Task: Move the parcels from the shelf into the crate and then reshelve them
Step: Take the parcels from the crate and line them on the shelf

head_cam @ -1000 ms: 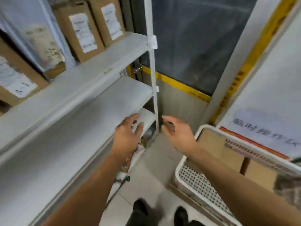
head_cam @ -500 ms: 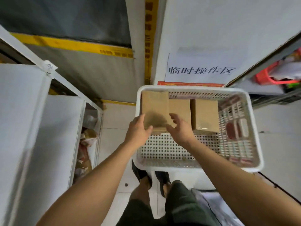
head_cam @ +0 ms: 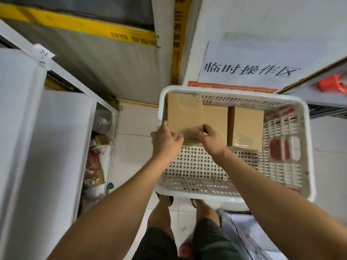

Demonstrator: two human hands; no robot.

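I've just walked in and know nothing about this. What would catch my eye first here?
Two bare arms reach into a white perforated crate; the left hand and right hand grip a cardboard parcel at its far-left corner. On the wall behind hangs a paper sign with large handwritten characters.

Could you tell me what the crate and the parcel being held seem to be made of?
The crate looks like moulded white plastic with a smooth, slightly glossy rim: its floor and walls are perforated with regular holes and slots. The parcel gripped by both hands looks like matte brown corrugated cardboard, sealed with shiny clear tape that glints near its lower edge.
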